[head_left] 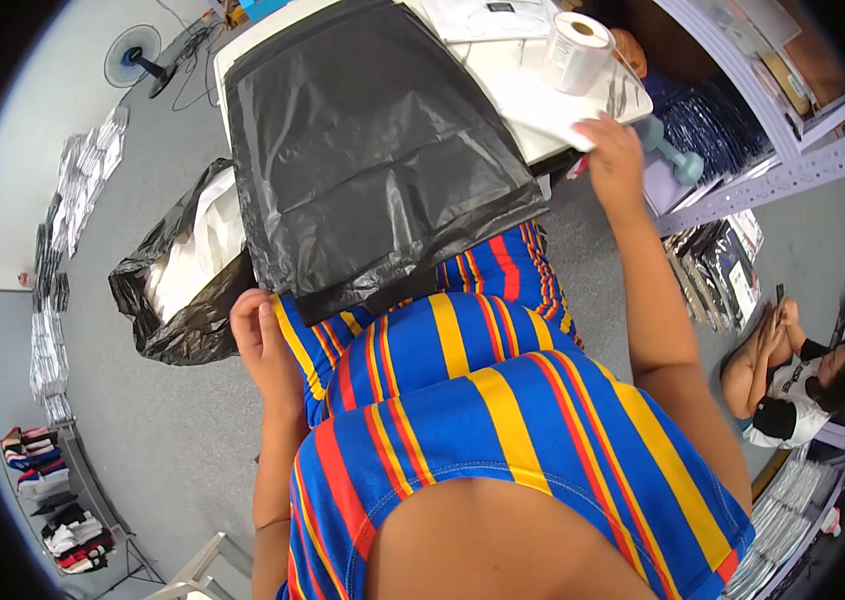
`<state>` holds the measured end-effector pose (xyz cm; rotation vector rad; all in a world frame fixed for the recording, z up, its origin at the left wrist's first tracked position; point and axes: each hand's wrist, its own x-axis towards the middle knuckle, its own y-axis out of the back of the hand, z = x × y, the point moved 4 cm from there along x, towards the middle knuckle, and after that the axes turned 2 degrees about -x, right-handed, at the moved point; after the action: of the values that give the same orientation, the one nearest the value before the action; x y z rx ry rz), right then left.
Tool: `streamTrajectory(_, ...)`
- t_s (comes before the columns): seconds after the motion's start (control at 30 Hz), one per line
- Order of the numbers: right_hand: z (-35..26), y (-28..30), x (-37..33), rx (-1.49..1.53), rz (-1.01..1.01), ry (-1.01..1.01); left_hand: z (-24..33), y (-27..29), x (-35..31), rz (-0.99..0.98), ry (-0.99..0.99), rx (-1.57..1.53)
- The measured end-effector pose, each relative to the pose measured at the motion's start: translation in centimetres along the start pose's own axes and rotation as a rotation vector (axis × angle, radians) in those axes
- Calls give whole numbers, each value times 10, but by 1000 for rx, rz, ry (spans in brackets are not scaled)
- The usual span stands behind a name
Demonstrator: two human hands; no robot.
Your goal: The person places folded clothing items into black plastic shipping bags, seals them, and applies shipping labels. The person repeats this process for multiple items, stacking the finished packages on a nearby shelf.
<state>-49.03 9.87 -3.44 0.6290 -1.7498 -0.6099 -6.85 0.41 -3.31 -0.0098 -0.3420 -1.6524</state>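
A large, glossy black plastic bag (383,150) lies flat over the white table, its near edge hanging above my lap. My left hand (265,340) is at the bag's near left corner, fingers bent together. Whether a bit of the plastic is between them is hidden. At the table's right side my right hand (615,165) pinches the corner of a white sheet (548,118), which lies partly on the tabletop. Just beyond that sheet a roll of white labels (580,52) stands on end.
A white packet (491,20) lies at the table's far side. On the floor left is an open black bag (188,270) with white material inside. A shelf rack (773,185) and teal dumbbell (673,152) are right. Another person (793,385) sits lower right. Packet stacks (88,190) line the left wall.
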Motion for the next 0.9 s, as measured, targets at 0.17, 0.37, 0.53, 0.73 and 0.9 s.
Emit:
streamTrajectory(0.17,-76,50,1,509,156,99,36,-69,11,-590,387,-480)
streamTrajectory(0.37,-118,25,-5,672,-167,37,38,-87,11,-569,564,-510)
streamTrajectory(0.53,-122,-8,-18,1504,-565,-659,35,-70,-5,-455,368,-408)
streamTrajectory(0.73,-151,-32,-8,1265,-702,-622,30,-47,-15,-487,337,-374)
streamTrajectory(0.9,-173,-28,-5,1279,-805,-685,20,-26,-23,-495,372,-406)
